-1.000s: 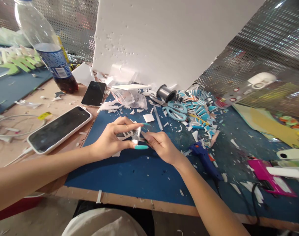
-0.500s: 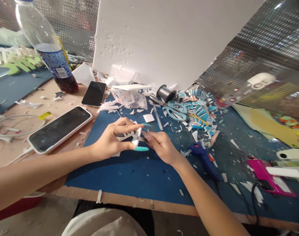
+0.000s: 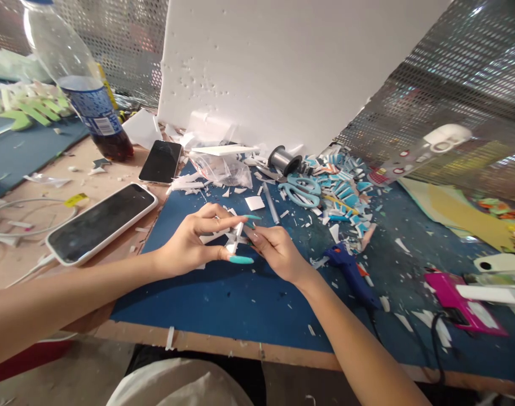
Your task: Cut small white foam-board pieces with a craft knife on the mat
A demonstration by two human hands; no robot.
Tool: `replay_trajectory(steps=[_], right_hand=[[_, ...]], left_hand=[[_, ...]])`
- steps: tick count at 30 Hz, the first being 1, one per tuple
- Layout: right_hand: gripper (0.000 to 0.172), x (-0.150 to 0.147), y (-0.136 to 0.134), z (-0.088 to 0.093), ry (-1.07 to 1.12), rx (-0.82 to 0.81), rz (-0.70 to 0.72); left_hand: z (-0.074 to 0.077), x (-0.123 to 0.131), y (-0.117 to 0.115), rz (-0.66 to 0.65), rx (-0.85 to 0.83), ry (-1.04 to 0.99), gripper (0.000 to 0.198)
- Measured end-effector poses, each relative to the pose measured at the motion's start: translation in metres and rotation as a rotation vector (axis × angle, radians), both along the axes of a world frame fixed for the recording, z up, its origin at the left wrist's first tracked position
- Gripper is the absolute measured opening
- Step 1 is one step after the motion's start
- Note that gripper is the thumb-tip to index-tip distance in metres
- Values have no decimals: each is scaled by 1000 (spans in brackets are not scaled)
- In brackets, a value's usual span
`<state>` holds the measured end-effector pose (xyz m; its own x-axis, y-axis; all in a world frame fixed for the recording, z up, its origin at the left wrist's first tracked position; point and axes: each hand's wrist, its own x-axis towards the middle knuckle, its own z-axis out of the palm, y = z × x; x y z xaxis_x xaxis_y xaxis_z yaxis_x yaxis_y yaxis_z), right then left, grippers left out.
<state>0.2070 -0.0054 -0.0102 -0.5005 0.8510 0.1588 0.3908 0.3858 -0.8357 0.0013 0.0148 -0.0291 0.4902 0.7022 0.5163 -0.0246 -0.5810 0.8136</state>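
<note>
My left hand [image 3: 193,239] pinches a small white piece [image 3: 236,237] between thumb and fingers, just above the blue cutting mat [image 3: 223,304]. Close against that piece, my right hand [image 3: 276,251] is closed, its fingertips meeting the piece's right side. A thin, partly dark thing shows at the right fingertips, too covered to name. More white scraps lie under my left hand. Behind the hands are a white square scrap [image 3: 254,203], a clear stick [image 3: 271,204] and light blue scissors [image 3: 300,190].
Phones [image 3: 102,224] [image 3: 161,162] and a cola bottle [image 3: 98,113] stand left. A wire spool [image 3: 285,160] and heaped blue-white offcuts [image 3: 346,189] lie behind. On the right are a blue glue gun [image 3: 353,276] and a pink device [image 3: 464,301]. A white foam board [image 3: 282,67] rises at the back.
Both hands hold nearly the same place and grip; the white piece between them has tilted slightly. The whole view has shifted a little to the left.
</note>
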Motion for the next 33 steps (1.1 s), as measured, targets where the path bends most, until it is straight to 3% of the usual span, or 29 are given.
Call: replay_trajectory(steps=[8, 16, 21, 33], right_hand=[[42, -1, -2, -2, 48, -29, -14], [49, 6, 4, -6, 118, -46, 59], [46, 9, 6, -9, 106, -24, -25], [47, 5, 4, -5, 16, 22, -74]], left_hand=[[2, -1, -1, 10, 50, 7, 51], [1, -2, 2, -25, -20, -148, 48], [3, -3, 4, 16, -1, -151, 49], [6, -3, 5, 42, 106, -96, 48]])
